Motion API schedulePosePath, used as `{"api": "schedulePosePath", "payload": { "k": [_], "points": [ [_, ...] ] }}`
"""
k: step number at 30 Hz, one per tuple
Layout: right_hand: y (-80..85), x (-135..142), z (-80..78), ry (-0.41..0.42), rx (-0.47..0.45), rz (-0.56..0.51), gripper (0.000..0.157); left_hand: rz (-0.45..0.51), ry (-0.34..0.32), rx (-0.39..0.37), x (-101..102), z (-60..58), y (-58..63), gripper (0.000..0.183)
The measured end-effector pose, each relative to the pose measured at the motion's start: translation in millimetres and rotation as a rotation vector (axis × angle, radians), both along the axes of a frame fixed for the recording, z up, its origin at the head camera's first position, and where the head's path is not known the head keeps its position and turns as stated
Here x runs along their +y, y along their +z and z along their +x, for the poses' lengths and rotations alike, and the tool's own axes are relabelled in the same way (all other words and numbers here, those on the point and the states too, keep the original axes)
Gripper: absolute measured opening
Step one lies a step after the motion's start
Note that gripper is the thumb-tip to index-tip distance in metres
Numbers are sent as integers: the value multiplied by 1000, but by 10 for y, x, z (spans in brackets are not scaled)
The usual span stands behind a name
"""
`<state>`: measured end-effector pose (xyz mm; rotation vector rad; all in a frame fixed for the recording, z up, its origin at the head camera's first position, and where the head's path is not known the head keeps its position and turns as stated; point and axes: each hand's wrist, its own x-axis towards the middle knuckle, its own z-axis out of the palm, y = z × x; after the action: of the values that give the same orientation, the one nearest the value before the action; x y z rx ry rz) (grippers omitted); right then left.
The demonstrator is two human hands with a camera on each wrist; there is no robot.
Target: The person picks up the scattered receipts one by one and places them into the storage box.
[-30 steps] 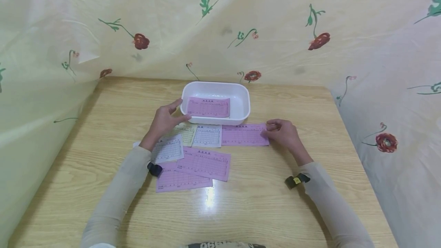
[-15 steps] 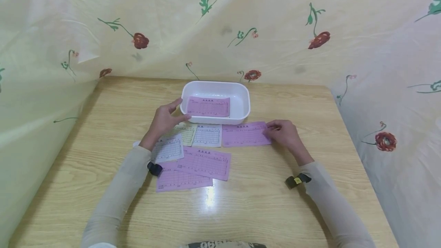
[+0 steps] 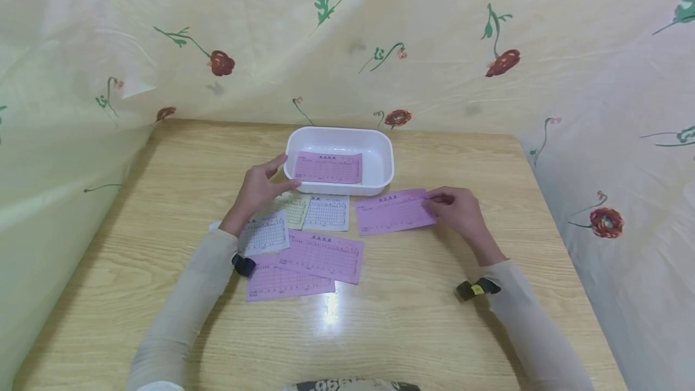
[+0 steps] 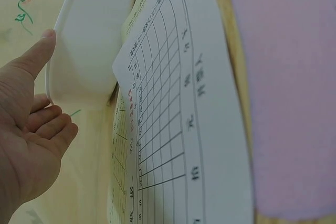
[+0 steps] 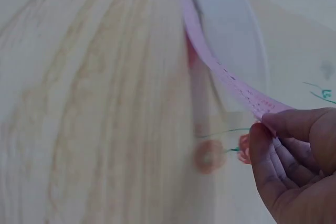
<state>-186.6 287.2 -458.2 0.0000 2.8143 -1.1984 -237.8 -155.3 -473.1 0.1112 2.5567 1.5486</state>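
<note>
The right hand [image 3: 458, 210] pinched the right edge of a pink form slip [image 3: 394, 211] between thumb and fingertips, its grip closed on the paper; the right wrist view showed the slip [image 5: 226, 72] lifted clear of the desk [image 3: 163, 198] and bowed along its length, with the fingertips [image 5: 268, 129] clamped on its end. The slip hung just in front of a white plastic tub [image 3: 380, 145], near its front right corner, tilted slightly against the tub's edge. Inside the tub lay another pink slip [image 3: 328, 168], flat on the bottom. The left hand [image 3: 259, 189] rested at the tub's front left corner, fingers mostly straight and relaxed, the thumb against the rim; its grip held nothing, and the left wrist view showed the thumb tip [image 4: 47, 38] touching the tub's white wall [image 4: 89, 51]. Just before the tub lay a pale yellow slip [image 3: 293, 209] and a white gridded slip [image 3: 327, 213] side by side, with another white slip [image 3: 266, 234] partly under the left wrist. Nearer the person, two more pink slips [image 3: 324, 256] overlapped each other on the desk. A floral cloth [image 3: 434, 47] hung behind and at both sides.
</note>
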Motion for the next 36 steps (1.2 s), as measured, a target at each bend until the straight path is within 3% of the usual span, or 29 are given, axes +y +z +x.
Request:
{"api": "schedulePosePath", "payload": {
  "k": [14, 20, 36],
  "points": [
    [214, 92, 176, 18, 14, -37, 32, 11, 5, 0, 3, 13, -4, 91],
    [295, 123, 229, 22, 41, -116, 31, 9, 6, -7, 4, 21, 6, 91],
    [528, 91, 176, -19, 80, -175, 36, 1, 5, -3, 9, 34, 13, 90]
  ]
}}
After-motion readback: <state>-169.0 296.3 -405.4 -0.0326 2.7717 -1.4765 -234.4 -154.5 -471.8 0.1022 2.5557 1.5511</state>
